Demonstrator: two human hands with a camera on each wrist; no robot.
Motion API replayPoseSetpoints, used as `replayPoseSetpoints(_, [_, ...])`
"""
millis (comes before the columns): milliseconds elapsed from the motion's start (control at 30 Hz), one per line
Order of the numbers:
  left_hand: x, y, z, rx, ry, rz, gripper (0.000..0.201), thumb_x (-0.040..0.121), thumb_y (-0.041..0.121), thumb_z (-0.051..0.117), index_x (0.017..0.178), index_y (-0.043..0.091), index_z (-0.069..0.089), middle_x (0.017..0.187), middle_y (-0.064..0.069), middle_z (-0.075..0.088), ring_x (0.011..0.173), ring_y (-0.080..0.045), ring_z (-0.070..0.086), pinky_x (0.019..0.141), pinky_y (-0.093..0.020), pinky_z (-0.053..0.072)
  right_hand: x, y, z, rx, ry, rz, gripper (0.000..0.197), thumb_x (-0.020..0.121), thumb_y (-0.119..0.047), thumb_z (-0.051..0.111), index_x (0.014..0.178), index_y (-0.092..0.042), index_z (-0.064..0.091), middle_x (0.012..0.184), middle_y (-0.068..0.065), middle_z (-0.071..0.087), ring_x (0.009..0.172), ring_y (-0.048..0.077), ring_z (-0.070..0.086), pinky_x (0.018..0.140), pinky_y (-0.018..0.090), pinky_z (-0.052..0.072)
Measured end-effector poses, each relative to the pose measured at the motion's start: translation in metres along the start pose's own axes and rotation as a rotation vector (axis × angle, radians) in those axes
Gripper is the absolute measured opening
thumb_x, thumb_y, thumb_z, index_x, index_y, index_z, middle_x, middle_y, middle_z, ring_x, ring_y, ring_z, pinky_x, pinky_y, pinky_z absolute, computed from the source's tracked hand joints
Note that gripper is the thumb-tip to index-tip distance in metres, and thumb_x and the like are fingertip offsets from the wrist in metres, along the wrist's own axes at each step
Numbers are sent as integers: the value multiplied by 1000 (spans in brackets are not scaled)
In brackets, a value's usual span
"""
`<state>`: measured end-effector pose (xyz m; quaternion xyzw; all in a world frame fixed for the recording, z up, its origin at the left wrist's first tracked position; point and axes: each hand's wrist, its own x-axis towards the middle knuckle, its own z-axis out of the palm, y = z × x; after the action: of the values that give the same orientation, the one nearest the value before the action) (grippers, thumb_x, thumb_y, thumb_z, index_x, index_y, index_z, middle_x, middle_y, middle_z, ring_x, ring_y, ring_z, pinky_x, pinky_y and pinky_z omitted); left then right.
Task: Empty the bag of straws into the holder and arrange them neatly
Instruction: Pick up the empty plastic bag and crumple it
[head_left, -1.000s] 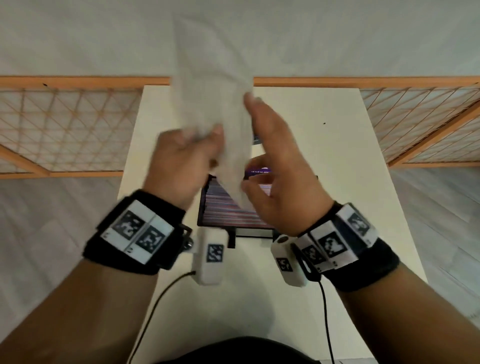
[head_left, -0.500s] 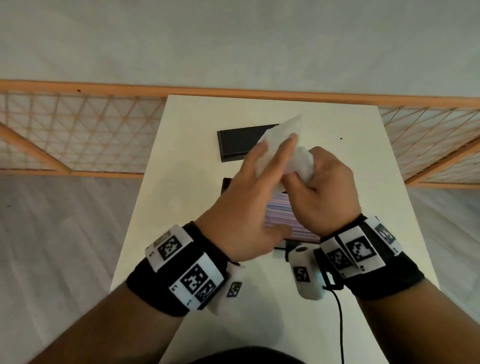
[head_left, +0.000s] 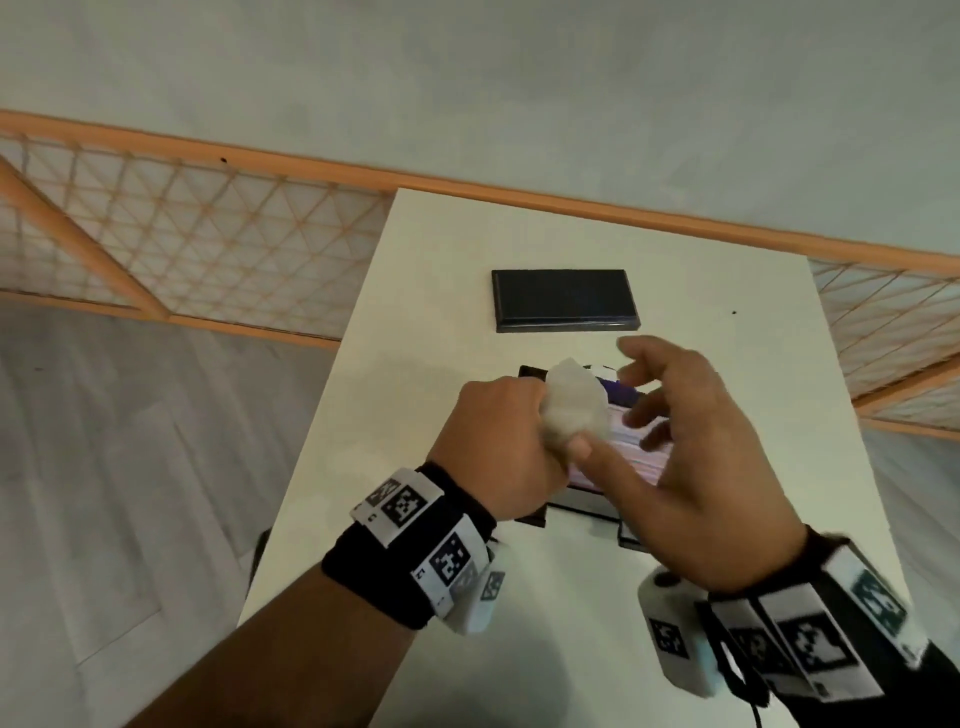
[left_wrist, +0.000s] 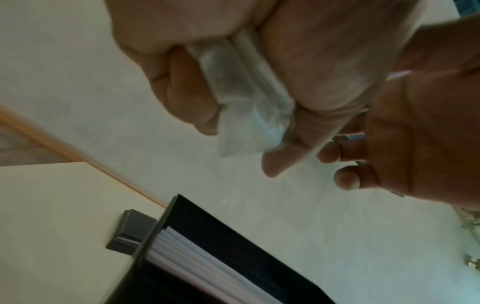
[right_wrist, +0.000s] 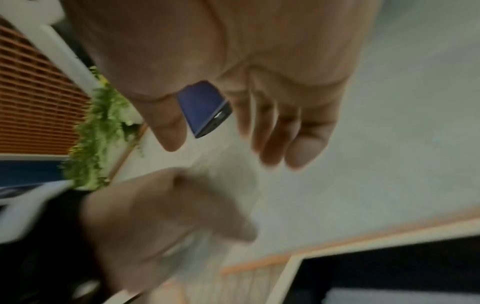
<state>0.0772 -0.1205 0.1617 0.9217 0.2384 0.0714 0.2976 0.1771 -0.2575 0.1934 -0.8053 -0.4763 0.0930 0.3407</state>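
Item: empty bag (head_left: 571, 410), crumpled into a soft, light wad. My left hand (head_left: 498, 441) has its fingers (left_wrist: 182, 86) clamped round it, just above the holder (left_wrist: 233, 236).

Item: straws (left_wrist: 207, 259), lying side by side in the holder, below my fingers. I judge them light, smooth, easily crushed; take them lightly at mid-length.

My right hand (head_left: 701, 441) hovers beside the wad, fingers (right_wrist: 291, 133) apart, holding nothing.

Worktop (head_left: 415, 364) under all.

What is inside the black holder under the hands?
The holder contains straws lying side by side. In the head view the left hand, crumpled bag and right hand cover much of it, so its fill is unclear.
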Motion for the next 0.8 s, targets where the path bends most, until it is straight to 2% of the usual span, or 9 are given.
replayPoseSetpoints(100, [-11,-12,-7,-265,3,52,44,75,20,78,103,17,45,84,9,53,73,-9,55,61,-26,45,-4,-20,30,4,-104,-84,40,93,-43,46,114,-13,60,95,-6,64,82,8,59,72,28,47])
replayPoseSetpoints(200, [-19,-29,-3,-380,40,251,93,70,14,76,145,8,20,125,-12,50,108,-21,58,92,-32,51,-4,-25,57,90,-188,34,32,94,-37,38,76,-16,54,62,-8,56,56,10,50,57,37,41])
replayPoseSetpoints(267, [-26,-34,-6,-339,107,312,95,62,16,84,141,1,32,133,-15,41,118,-27,52,98,-36,50,-2,-33,64,435,-249,240,34,90,-35,44,70,-10,55,59,0,56,56,19,50,59,44,46])
replayPoseSetpoints(367, [-35,-30,-16,-354,43,349,77,58,19,90,125,6,54,144,-14,39,130,-28,48,102,-32,47,-3,-43,68,842,-247,478,23,76,-24,54,61,-9,62,60,11,56,61,26,52,62,40,43])
replayPoseSetpoints(433, [-37,-25,-17,-417,-12,386,55,62,7,85,112,3,62,123,-14,60,113,-24,60,93,-38,52,-6,-44,66,977,-209,578,19,68,-16,52,57,-7,64,62,15,58,63,28,58,59,37,43])
replayPoseSetpoints(500, [-39,-15,-19,-440,-69,336,49,70,0,77,117,5,63,103,-8,69,93,-22,64,81,-41,54,-8,-42,59,1126,-197,653,21,72,-10,49,62,-6,67,67,18,62,67,27,64,59,36,47])
replayPoseSetpoints(600, [-38,-1,-15,-305,-125,157,85,82,6,71,156,18,30,123,-10,69,103,-26,67,87,-38,55,-23,-26,37,746,-243,364,27,78,-38,59,80,-14,71,77,7,70,74,18,68,67,46,52])
replayPoseSetpoints(700, [-43,18,-5,-329,-154,39,109,82,9,72,161,26,-1,148,-10,54,129,-21,58,104,-34,49,-45,-13,13,206,-170,20,45,85,-52,53,121,-26,59,98,-12,69,90,8,67,75,26,54])
replayPoseSetpoints(800, [-54,39,18,-436,-185,48,110,84,11,73,160,32,-3,155,-14,46,147,-6,35,114,-26,40,-64,8,8,301,-185,-26,29,96,-42,42,109,-26,63,88,-10,67,82,13,63,71,29,50])
